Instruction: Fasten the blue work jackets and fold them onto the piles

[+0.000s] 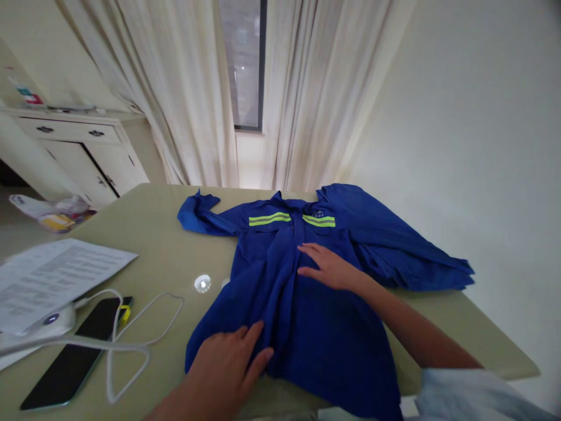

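Blue work shirt (307,351) lies under left hand (223,362); right hand (328,268) atop.

Both hands open, palms down, apart. Left hand (223,362) low in frame, fingers (254,345) spread and slightly curled, pointing up-right. Right hand (328,268) higher, fingers flat, pointing left. Right forearm (412,324) bare, reaching in from lower right, pale sleeve (473,397) near the elbow. Left forearm (175,406) bare, entering at bottom edge.
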`<state>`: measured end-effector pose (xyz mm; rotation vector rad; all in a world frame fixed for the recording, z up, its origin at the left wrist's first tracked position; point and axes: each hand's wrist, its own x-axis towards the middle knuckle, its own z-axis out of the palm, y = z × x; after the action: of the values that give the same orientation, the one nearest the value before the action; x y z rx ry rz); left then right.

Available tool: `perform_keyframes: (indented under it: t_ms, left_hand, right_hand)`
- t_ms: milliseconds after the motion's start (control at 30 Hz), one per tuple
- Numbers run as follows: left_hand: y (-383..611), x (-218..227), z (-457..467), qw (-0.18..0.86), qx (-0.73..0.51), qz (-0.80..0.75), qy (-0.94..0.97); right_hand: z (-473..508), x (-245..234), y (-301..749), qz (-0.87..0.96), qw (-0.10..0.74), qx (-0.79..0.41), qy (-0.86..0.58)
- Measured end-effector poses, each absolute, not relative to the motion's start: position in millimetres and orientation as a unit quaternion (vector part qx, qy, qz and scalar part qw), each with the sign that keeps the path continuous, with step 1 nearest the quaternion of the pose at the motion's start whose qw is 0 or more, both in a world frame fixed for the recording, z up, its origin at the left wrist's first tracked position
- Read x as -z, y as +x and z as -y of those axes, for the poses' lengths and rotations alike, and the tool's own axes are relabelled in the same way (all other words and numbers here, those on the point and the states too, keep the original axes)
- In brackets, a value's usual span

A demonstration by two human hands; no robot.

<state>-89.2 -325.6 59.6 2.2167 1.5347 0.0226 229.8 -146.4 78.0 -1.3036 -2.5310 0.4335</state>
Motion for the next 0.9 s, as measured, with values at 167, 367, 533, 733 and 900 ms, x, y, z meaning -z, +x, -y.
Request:
perform_keyframes:
  t_ms: [167, 367, 533, 733, 900]
  left_hand:
    - [-96.9, -85.4, 227.1, 0.133, -0.127, -0.562, 0.807]
    - [-109.8, -50.3, 126.6, 0.079, -0.113, -0.652, 0.745]
    - [-147.9, -21.3, 134.3, 0.079, -0.024, -0.721, 0.688]
    - [-143.4, -44.1, 153.8, -0.015, -0.013, -0.737, 0.675]
    - [-59.6, -52.3, 147.8, 0.002, -0.094, -0.576, 0.812]
  right_hand:
    - [288.3, -50.5, 253.2, 0.784, 0.076, -0.079, -0.611]
    - [364.0, -21.3, 294.5, 0.822, 0.068, -0.085, -0.559]
    - [378.7, -27.3, 371.1, 0.865, 0.095, -0.092, -0.485]
    - [318.3, -65.7, 342.6, 0.809, 0.192, -0.075, -0.550]
    - [217.4, -83.3, 235.1, 0.840, 0.227, -0.054, -0.489]
